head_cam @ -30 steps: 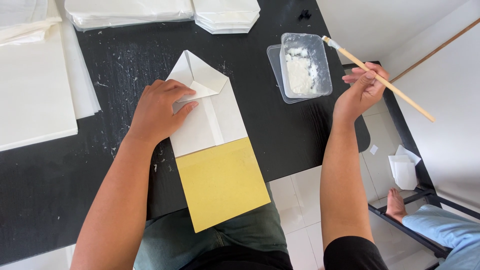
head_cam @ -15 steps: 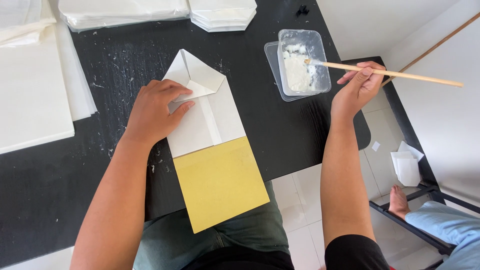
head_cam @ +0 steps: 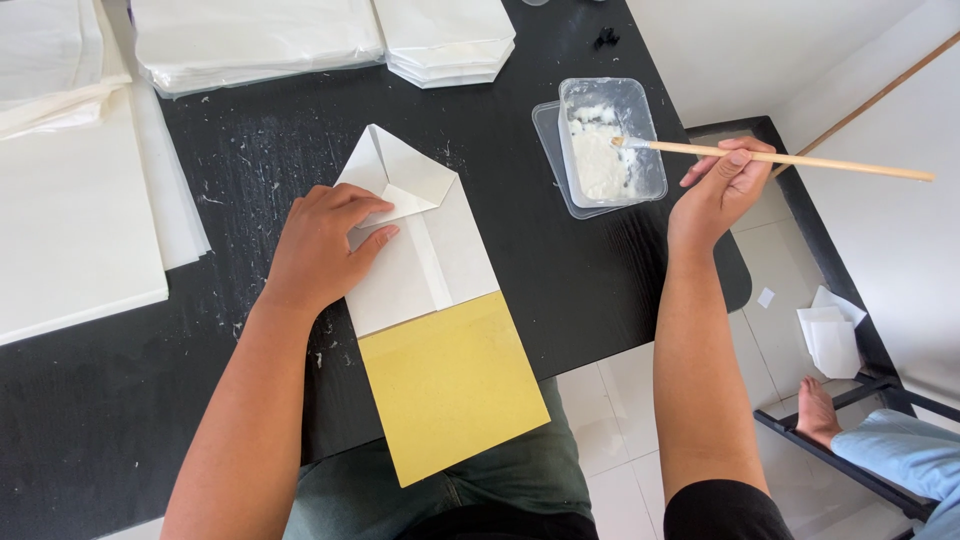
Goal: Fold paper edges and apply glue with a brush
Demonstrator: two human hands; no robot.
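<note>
**Brush in the paste, bag held flat**

Black and flecked with dried paste, the bench [head_cam: 150, 400] carried a half-folded white paper bag [head_cam: 425, 255] on a yellow board [head_cam: 450, 390]. The left hand [head_cam: 320, 250] lay flat on the bag, its grip released. At two o'clock, the right hand [head_cam: 725, 190] pinched a brush [head_cam: 790, 158], tip in the paste tub [head_cam: 610, 140]. Judged step: loading paste; next, coating the bag's folded flaps evenly.
</note>
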